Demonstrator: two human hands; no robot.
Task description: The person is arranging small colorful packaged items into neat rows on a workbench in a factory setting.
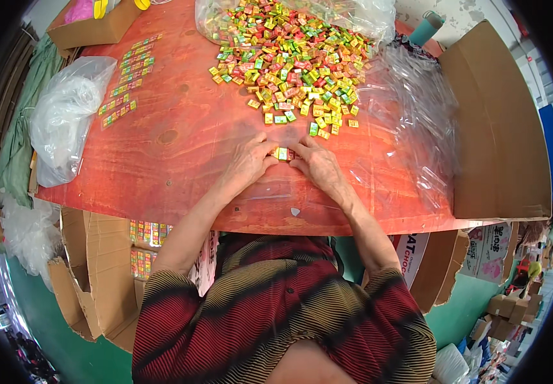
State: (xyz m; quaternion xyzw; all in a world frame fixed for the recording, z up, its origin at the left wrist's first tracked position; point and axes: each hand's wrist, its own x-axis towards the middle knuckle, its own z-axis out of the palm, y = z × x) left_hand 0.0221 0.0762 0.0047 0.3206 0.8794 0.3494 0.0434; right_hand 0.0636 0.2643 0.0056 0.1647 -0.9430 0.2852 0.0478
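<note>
Near the front of the red wooden table, my left hand (251, 161) and my right hand (320, 169) face each other. Between their fingertips is a short row of small coloured boxes (283, 154), yellow, green and red, pinched from both ends. The fingers hide part of the row. Just beyond my hands, a large heap of the same little boxes (295, 64) spreads out from the back, with a few strays at its near edge. On the tabletop close to my wrists lies a thin clear plastic piece (273, 193).
Clear plastic sleeves (414, 121) cover the table's right side, beside a tall cardboard flap (497, 128). At left are packed rows of small boxes (137, 64) and a clear plastic bag (68, 121). An open carton (110, 275) stands below the table edge; a teal bottle (427, 28) sits behind.
</note>
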